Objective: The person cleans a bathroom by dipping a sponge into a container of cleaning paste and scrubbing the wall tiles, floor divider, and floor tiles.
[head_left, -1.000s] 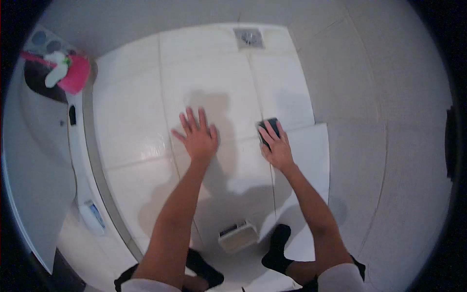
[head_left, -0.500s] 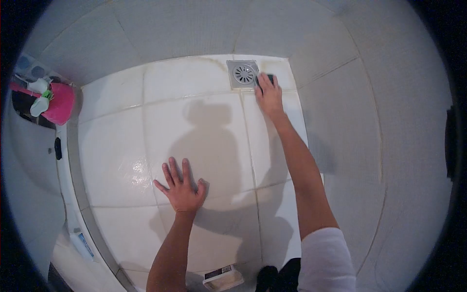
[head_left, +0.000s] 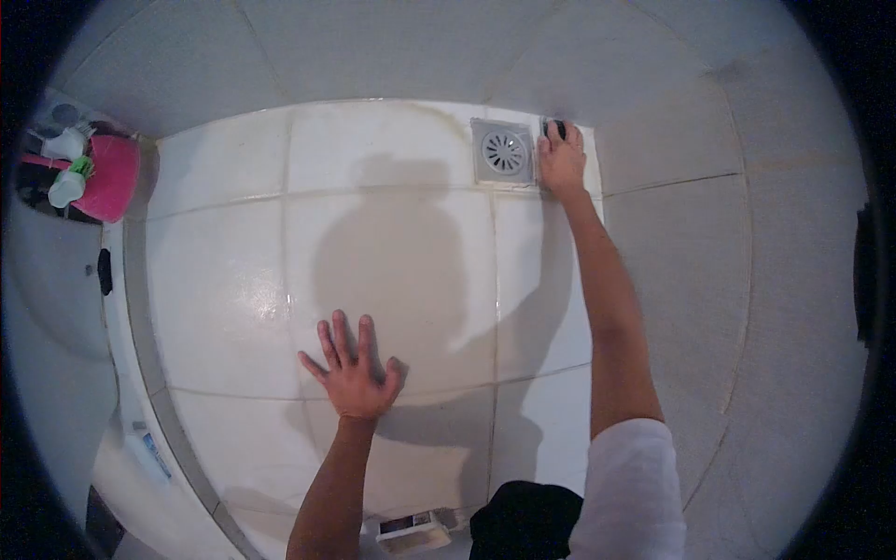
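Observation:
My right hand [head_left: 563, 165] is closed over a dark scrubbing pad [head_left: 556, 129] and presses it to the floor in the far right corner, just right of the square metal drain [head_left: 504, 152]. The fingers cover most of the pad. My left hand [head_left: 359, 378] lies flat on the white tiled floor [head_left: 215, 327] with its fingers spread, and nothing is in it. Yellowish stains show on the tiles to the left of the drain.
A small white container [head_left: 413, 534] stands on the floor near my body. At the far left is a pink container [head_left: 112, 177] with white items beside it. Grey tiled walls [head_left: 672, 252] rise at the right and back. A raised ledge [head_left: 149, 317] runs down the left side.
My right hand has moved the pad forward from mid-floor, past the drain's right edge, into the corner. The view has shifted forward, and my left hand remains flat on the floor.

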{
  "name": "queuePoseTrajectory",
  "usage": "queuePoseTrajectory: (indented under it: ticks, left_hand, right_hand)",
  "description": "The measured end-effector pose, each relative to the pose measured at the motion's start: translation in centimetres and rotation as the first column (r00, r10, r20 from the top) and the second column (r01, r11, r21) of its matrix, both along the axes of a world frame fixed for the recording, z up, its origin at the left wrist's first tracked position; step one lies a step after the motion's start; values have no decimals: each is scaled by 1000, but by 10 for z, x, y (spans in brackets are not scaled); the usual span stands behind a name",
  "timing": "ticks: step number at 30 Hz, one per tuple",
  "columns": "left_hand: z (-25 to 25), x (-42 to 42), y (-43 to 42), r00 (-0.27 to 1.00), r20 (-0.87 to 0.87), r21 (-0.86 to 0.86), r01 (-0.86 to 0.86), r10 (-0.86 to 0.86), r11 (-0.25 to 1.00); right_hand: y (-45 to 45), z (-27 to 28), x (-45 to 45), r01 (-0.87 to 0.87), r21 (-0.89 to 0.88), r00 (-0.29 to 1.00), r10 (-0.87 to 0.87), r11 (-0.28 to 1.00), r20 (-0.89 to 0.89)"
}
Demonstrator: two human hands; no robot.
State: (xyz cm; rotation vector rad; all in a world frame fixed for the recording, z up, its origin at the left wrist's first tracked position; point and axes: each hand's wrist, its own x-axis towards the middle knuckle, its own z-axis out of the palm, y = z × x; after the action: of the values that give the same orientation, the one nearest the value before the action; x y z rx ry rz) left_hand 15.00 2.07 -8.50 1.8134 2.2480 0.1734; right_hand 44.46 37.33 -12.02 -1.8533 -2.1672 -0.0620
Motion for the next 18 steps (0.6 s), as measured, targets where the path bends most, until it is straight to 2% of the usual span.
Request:
queuePoseTrajectory:
  ticks: [2,5,7,9,11,13,15,16,17,18]
  left_hand:
    - [2,-3,-1,1000,4,10,13,-13,1000]
    - [2,2,0,999,33,-6,-9,9,1000]
    - [0,0,-1,1000,7,13,-2,2,1000]
    - [-2,1,-3,1000,-11,8,7,-7,1000]
    - [-4,-1,-2,999,-45,11,8,-8,1000]
    - [-2,0,-2,1000,4,24,-2,2,1000]
    - [-1,1,-1,1000,-2,5,-2,2,1000]
    - [0,1,-1,1000,-9,-9,1,-2,1000]
    - [0,1,-2,1000,-6,-3,-3,3,1000]
    - [0,2,-3,1000,-7,-3,-6,6,1000]
  right_hand:
    - [-25,7,10,-84,-55,995,87,995,48]
    - [-72,11,22,-147,-39,989,148,988,28]
    - [-43,4,23,-151,-55,988,153,987,27]
    - [-10,5,10,-12,-54,1000,12,998,-5]
    - [-8,12,-7,45,-71,999,-45,996,1]
    - [-19,12,-15,107,-93,994,-107,990,9]
    - [-55,14,-9,-212,-62,977,214,975,19]
    - [-67,27,-4,-281,-106,959,283,954,9]
    - [-59,23,17,-285,-101,958,288,953,14]
    - [-48,14,47,-176,-89,982,181,980,52]
